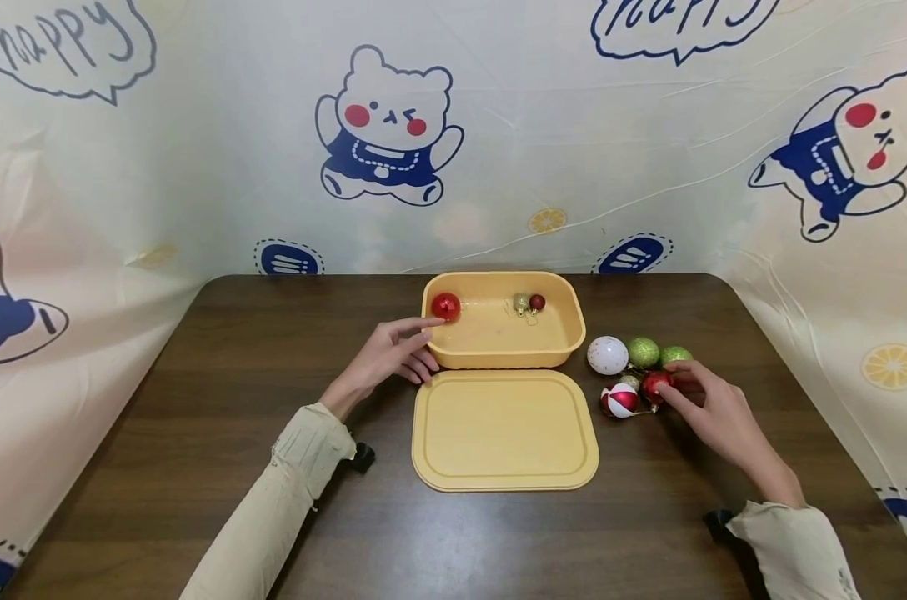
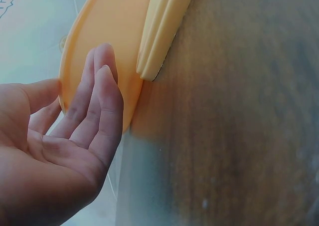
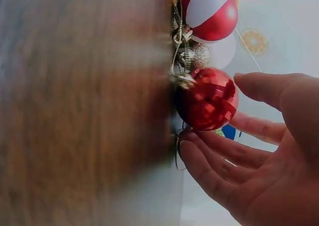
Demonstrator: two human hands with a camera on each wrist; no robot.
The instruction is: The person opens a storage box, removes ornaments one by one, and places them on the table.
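Note:
My right hand has its thumb and fingers curled round a shiny red Christmas bauble at the table's right. Close by lie a red-and-white bauble, a white bauble, two green glitter baubles and a small gold one. My left hand rests at the left front corner of a yellow plastic box, fingers loosely bent, the index over its rim. Inside the box are a red bauble, a small gold bauble and a small dark red one.
A yellow lid lies flat on the brown wooden table, just in front of the box. Behind the table hangs a printed cloth with bears, which also covers both sides.

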